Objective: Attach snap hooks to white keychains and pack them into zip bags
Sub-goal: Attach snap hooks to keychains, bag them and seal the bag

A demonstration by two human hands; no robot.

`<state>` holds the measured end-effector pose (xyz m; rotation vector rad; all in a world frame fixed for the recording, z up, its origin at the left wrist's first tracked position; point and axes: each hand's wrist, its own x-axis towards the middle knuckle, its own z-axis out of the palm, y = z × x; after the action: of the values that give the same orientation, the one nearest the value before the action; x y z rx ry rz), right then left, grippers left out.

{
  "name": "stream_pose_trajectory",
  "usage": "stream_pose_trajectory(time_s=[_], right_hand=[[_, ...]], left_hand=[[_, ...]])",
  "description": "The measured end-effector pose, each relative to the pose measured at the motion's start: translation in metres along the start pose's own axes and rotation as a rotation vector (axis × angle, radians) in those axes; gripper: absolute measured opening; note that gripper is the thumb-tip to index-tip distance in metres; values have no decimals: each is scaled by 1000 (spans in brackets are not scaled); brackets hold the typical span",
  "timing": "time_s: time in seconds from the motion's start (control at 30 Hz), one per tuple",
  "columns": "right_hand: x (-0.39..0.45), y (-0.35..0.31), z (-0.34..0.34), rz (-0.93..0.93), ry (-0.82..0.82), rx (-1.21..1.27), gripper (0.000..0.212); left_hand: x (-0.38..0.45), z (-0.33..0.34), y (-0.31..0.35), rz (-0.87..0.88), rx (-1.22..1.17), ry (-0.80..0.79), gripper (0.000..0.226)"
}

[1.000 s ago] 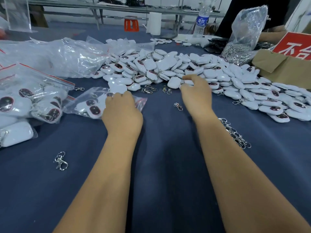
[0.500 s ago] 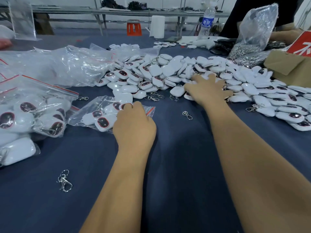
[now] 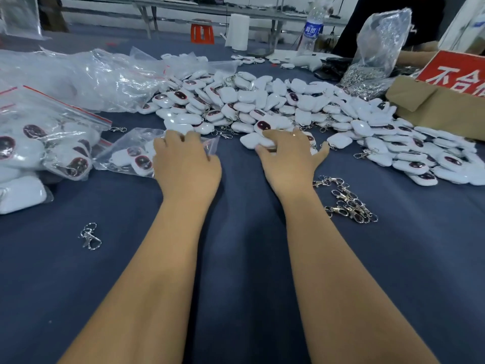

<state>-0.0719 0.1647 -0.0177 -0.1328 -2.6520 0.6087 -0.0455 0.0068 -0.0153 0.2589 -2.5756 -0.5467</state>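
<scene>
A big heap of white keychains (image 3: 288, 101) covers the blue table (image 3: 236, 258) ahead of me. My right hand (image 3: 288, 158) lies at the heap's near edge, fingers curled over a few white keychains (image 3: 253, 140), thumb spread to the right. My left hand (image 3: 186, 161) holds the mouth of a small zip bag (image 3: 131, 153) that has a few keychains inside. Loose snap hooks (image 3: 346, 200) lie in a small pile just right of my right wrist. A single snap hook (image 3: 89, 236) lies at the near left.
Filled zip bags (image 3: 44, 143) are stacked at the left edge, with crumpled clear plastic (image 3: 86, 74) behind them. A cardboard box with a red sign (image 3: 443, 101) and a clear bag of hooks (image 3: 375, 56) stand at the far right, beside another person's arm. A water bottle (image 3: 311, 30) stands at the back.
My right hand has drawn back from deeper in the heap to its near edge, raking a few keychains along. My left hand has stayed on the zip bag.
</scene>
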Motion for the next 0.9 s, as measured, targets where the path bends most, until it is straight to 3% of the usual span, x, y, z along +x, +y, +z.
stream_pose_trajectory(time_s=[0.07, 0.13, 0.23, 0.37, 0.47, 0.67, 0.9], right_hand=[[-7, -4, -4, -16, 84, 109, 29], [-15, -12, -9, -5, 140, 472, 24], [-21, -25, -11, 101, 98, 963, 14], [-17, -34, -7, 252, -177, 1327, 22], [-16, -33, -4, 282, -307, 1360, 29], [-18, -29, -5, 220, -243, 1348, 23], [-18, -27, -7, 184, -287, 1257, 24]], left_hand=[[-4, -1, 5, 173, -192, 111, 36], [-9, -2, 12, 236, -463, 69, 32], [-11, -3, 18, 128, -759, -150, 31], [-8, -6, 17, -29, -930, -282, 26], [-5, -6, 16, -81, -964, -273, 21], [-3, -2, 13, -137, -1010, -259, 21], [-4, -6, 12, -89, -1040, -336, 17]])
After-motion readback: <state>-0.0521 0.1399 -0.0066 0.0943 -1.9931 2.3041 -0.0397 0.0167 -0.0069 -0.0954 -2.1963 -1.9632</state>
